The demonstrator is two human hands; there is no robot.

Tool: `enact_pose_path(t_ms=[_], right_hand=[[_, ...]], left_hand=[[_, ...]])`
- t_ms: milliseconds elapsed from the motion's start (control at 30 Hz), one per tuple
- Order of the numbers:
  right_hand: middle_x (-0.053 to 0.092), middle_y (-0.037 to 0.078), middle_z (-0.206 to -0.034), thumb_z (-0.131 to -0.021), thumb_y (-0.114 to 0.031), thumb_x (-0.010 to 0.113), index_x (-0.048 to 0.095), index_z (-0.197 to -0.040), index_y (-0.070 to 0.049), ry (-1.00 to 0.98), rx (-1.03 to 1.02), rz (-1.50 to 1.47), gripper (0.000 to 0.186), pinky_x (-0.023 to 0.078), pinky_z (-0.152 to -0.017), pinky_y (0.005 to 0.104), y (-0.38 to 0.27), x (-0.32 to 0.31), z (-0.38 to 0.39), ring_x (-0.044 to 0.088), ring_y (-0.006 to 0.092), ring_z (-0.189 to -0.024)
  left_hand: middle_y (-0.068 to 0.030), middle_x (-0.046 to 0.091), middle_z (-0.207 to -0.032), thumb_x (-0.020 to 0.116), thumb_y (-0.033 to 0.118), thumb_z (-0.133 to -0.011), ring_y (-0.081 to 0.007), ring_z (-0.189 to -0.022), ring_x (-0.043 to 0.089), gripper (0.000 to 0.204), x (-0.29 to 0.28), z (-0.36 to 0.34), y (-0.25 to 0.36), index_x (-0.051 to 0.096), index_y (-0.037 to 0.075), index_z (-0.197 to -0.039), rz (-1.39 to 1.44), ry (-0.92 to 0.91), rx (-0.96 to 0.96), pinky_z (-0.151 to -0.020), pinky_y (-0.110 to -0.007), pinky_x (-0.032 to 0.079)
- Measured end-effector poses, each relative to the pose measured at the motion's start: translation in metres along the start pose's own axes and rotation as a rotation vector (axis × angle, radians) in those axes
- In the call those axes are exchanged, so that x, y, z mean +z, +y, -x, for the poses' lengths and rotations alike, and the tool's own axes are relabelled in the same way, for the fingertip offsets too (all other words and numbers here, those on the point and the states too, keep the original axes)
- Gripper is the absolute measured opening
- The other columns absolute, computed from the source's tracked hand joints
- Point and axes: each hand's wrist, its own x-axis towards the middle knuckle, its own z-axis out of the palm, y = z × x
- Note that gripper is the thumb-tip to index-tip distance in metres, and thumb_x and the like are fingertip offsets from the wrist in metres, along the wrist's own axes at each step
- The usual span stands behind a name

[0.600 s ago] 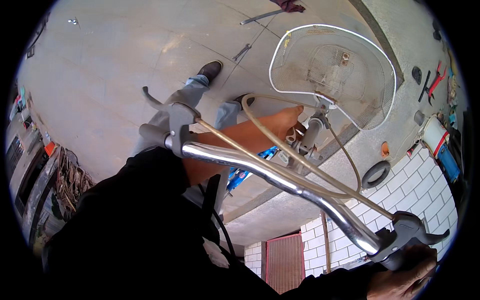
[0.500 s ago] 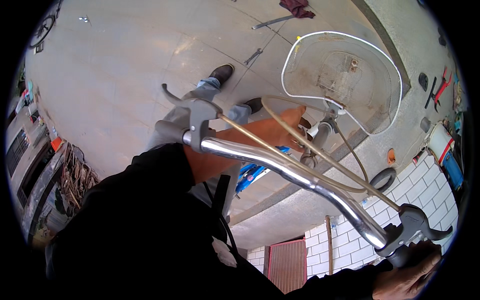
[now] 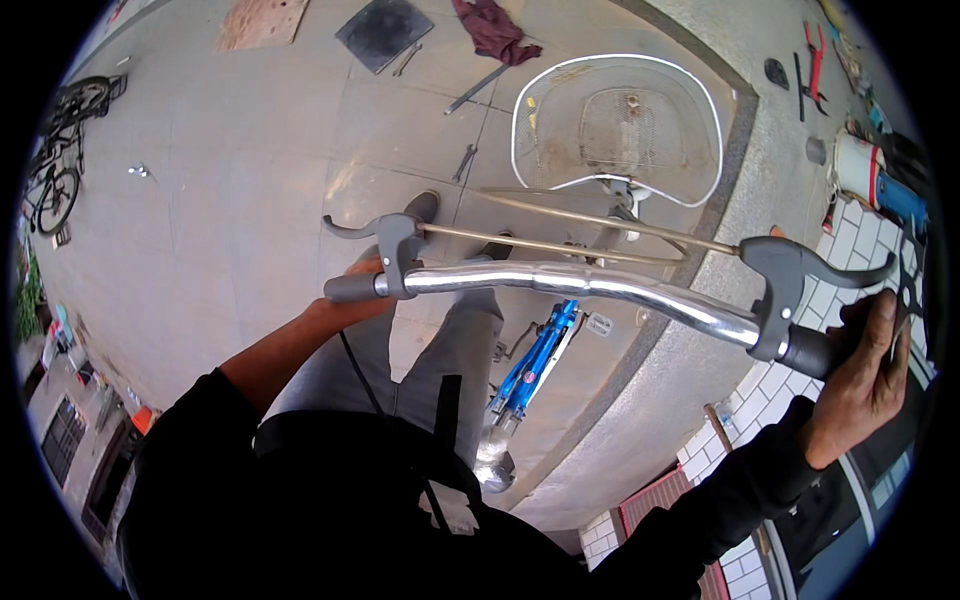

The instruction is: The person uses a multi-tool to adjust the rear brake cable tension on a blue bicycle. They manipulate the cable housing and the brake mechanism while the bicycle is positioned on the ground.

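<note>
A chrome bicycle handlebar [image 3: 570,280] spans the view, with grey brake levers and dark grips at both ends. Beneath its left end, close behind the left brake lever [image 3: 395,255], is my left hand [image 3: 366,267]; the lever and bar hide its fingers. At the far right, beside the right grip [image 3: 812,352], my right hand [image 3: 862,385] is closed, thumb up. A dark tool [image 3: 908,275] of unclear kind rises from its fingers. Brake cables [image 3: 560,242] loop ahead of the bar. Beyond hangs a white-rimmed wire basket [image 3: 625,125]; the blue bicycle frame [image 3: 535,365] shows below.
A wrench [image 3: 465,162], a metal bar [image 3: 476,90] and a maroon cloth [image 3: 492,32] lie on the tiled floor. Along the right runs a concrete ledge [image 3: 690,290] bearing red-handled pliers [image 3: 815,62] and a white bucket [image 3: 856,165]. Another bicycle [image 3: 58,195] is at far left.
My left hand has drawn back from the stem below the basket to the handlebar's left end. The handlebar and basket have turned in view. My right hand has risen beside the right grip.
</note>
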Motion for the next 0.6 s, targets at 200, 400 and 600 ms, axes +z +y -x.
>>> enact_pose_path(t_ms=[200,400,600], right_hand=[[0.064,0.005,-0.075,-0.090,-0.025,0.058,0.066,-0.103,-0.007,-0.077,-0.137,0.024,0.023,0.048,-0.061,0.0226,0.008,-0.013,0.003,0.062,0.0108,-0.069],[0.063,0.006,-0.069,-0.089,-0.026,0.059,0.065,-0.107,-0.006,0.010,-0.216,0.045,0.028,0.040,-0.050,0.0192,0.019,-0.005,0.002,0.058,0.0078,-0.060],[0.063,0.005,-0.071,-0.090,-0.036,0.055,0.067,-0.104,-0.012,0.065,-0.090,0.137,0.031,0.046,-0.057,0.0236,0.053,-0.047,0.011,0.059,0.0093,-0.064]], left_hand=[[-0.0148,0.061,-0.095,0.057,0.013,-0.084,-0.0282,-0.082,0.062,0.025,-0.065,0.041,0.013,0.058,0.004,-0.107,-0.018,-0.128,-0.318,-0.077,-0.036,0.049],[-0.0171,0.057,-0.104,0.057,0.014,-0.084,-0.0331,-0.097,0.057,0.030,-0.104,0.048,0.081,0.053,0.001,-0.110,-0.017,0.271,-0.257,-0.080,-0.039,0.047],[-0.0178,0.058,-0.091,0.069,0.023,-0.078,-0.0313,-0.080,0.058,0.038,-0.072,0.026,0.128,0.050,0.000,-0.101,-0.110,0.128,-0.061,-0.071,-0.038,0.047]])
